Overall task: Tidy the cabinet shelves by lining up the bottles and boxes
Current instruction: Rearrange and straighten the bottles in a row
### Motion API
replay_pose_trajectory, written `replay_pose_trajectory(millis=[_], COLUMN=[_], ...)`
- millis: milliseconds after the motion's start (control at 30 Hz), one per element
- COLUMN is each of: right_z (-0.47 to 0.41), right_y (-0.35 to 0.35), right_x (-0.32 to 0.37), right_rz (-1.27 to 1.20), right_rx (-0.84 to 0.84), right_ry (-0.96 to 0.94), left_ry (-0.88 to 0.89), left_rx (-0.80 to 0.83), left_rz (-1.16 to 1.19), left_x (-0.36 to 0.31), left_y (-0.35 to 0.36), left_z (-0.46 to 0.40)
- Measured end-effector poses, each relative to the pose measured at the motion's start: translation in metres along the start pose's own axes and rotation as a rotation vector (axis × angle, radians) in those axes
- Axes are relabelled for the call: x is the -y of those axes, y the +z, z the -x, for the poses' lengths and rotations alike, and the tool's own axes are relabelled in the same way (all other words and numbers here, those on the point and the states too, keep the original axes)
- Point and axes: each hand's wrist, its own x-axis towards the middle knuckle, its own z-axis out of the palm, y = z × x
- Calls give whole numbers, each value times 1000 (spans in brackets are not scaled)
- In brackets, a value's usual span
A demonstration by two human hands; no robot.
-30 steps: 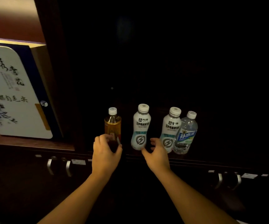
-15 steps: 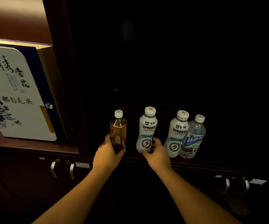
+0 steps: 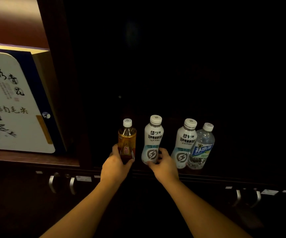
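Gripping amber bottle (image 3: 127, 140) left hand (image 3: 115, 166), white bottle (image 3: 153, 139) right hand (image 3: 164, 166).

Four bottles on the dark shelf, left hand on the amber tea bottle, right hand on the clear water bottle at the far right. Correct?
Not quite. In the head view the right hand grips the nearer white bottle, second from the left, not the water bottle. The rest holds: four bottles, left hand on the tea bottle.

Open gap between white bottles (image 3: 153, 140) (image 3: 183, 145).
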Motion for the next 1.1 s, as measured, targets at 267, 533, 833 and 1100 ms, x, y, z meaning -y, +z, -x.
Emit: replay_pose_trajectory(millis=[267,533,833,1100], right_z=[-1,-1,19,40], right_y=[-1,-4,-31,-90], right_x=[-2,-2,-5,-38], right_rz=[-15,-29,67,36], right_rx=[4,27,-64,-279], right_ry=[-15,-11,-68,-96], left_ry=[26,32,-18,-126], left_rx=[6,9,30,20], left_rz=[4,21,186,325], left_x=[-11,-16,-30,-45], left_y=[7,14,24,33], left_z=[2,3,8,13])
